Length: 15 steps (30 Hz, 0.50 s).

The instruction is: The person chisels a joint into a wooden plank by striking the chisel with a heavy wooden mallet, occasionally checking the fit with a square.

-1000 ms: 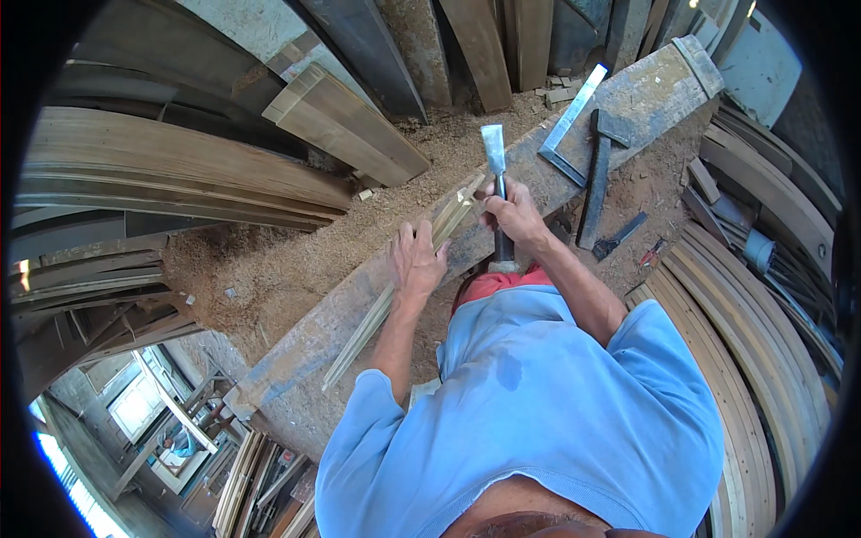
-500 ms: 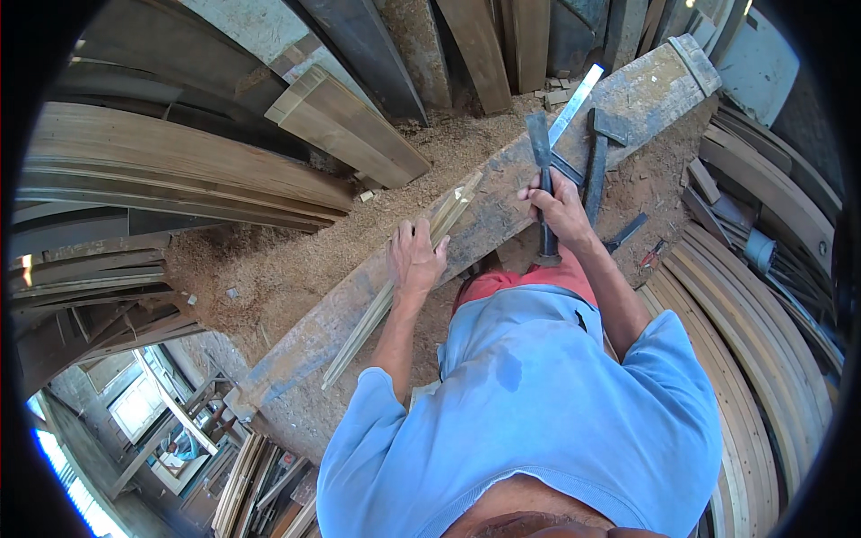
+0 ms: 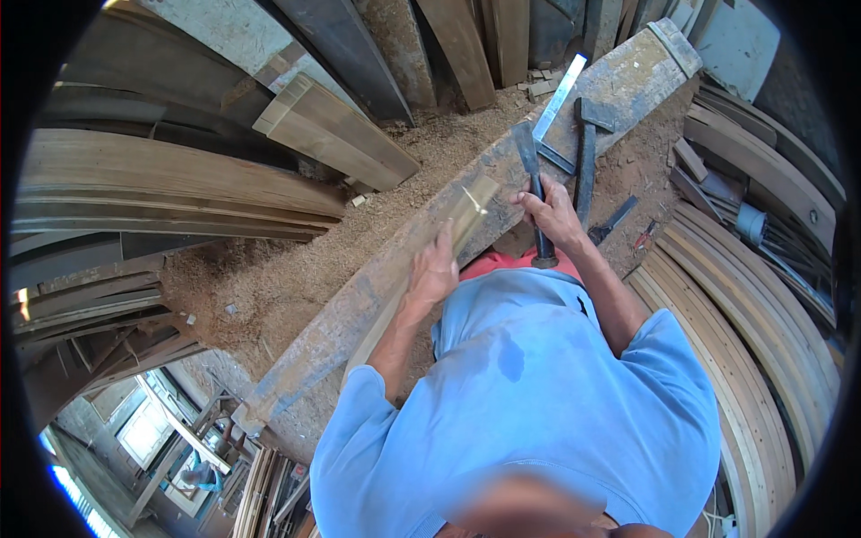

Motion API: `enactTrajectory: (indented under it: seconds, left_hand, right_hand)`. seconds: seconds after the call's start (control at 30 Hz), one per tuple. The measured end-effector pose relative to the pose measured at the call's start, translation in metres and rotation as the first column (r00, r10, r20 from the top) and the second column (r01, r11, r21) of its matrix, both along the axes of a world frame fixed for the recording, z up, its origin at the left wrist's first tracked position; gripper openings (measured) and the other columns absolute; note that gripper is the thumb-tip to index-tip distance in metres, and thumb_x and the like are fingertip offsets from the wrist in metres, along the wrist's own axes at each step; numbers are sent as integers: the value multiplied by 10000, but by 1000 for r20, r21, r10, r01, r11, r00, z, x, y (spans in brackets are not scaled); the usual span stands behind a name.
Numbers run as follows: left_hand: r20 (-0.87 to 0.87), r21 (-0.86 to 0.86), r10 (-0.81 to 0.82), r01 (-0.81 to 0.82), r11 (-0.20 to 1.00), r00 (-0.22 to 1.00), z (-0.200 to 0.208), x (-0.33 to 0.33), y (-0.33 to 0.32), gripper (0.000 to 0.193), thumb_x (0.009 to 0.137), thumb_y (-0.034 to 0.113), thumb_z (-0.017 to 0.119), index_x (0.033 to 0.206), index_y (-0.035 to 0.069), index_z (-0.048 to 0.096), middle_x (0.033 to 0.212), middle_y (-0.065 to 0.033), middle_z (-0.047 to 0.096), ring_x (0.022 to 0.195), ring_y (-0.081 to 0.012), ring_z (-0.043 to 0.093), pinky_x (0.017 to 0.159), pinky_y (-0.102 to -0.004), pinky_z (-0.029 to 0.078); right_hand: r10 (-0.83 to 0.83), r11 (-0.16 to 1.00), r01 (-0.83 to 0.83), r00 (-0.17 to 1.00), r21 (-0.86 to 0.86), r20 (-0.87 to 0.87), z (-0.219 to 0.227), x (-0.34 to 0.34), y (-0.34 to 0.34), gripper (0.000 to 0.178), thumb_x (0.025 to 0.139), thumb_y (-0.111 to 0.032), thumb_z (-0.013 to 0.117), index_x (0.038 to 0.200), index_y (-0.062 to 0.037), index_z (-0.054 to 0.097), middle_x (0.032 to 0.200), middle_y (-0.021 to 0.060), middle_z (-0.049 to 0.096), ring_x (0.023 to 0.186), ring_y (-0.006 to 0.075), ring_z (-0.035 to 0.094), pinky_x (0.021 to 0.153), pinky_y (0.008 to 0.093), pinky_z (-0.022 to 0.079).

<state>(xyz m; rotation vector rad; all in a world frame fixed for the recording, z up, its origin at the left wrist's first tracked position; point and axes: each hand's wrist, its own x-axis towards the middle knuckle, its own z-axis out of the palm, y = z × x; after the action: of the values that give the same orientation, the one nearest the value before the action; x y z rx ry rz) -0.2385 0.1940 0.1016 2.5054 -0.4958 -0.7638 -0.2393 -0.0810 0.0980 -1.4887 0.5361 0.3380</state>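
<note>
My right hand [image 3: 554, 213] is wrapped round the dark handle of a chisel [image 3: 527, 152]. The flat blade points away from me, and the handle's butt hangs near my lap. With my left hand [image 3: 434, 271] I grip a long pale wooden piece [image 3: 468, 215] that slants over the bench plank [image 3: 359, 309]. A light notch or joint cut shows near its far end, close to the chisel. Part of the piece is hidden behind my left hand and forearm. Beyond my right hand lie a try square [image 3: 558, 100] and a hammer [image 3: 586, 157] on the plank.
Wood shavings [image 3: 269, 287] cover the ground along the plank. Another dark tool [image 3: 617, 218] and a small red-handled tool [image 3: 644, 235] lie right of my right hand. Stacked boards stand left [image 3: 170, 179] and right [image 3: 717, 332]; a short thick timber [image 3: 336, 134] leans at the back.
The wooden piece has rolled in my left hand, so a broader face shows, and that hand has shifted right. The chisel blade leans slightly further left. The whole view has moved a little.
</note>
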Motion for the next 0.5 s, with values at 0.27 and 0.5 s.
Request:
enactTrajectory:
  seconds: [0.27, 0.5]
  left_hand:
    - [-23, -215, -54, 48, 975, 998, -10, -25, -12, 928, 762, -31, 593, 1609, 83, 234, 1499, -420, 356, 1357, -616, 386, 1144, -588, 370]
    - [-74, -243, -64, 44, 969, 995, -18, -29, -11, 957, 746, -27, 575, 1625, 127, 228, 1546, -426, 259, 1412, -620, 294, 1186, -610, 281]
  right_hand:
    - [11, 985, -23, 997, -170, -70, -17, 2, 9, 253, 951, -245, 704, 886, -64, 539, 711, -9, 547, 607, 83, 540, 554, 264, 452]
    - [156, 977, -180, 970, -118, -185, -16, 6, -5, 229, 952, -224, 693, 872, -57, 560, 691, -12, 543, 605, 80, 526, 545, 264, 435]
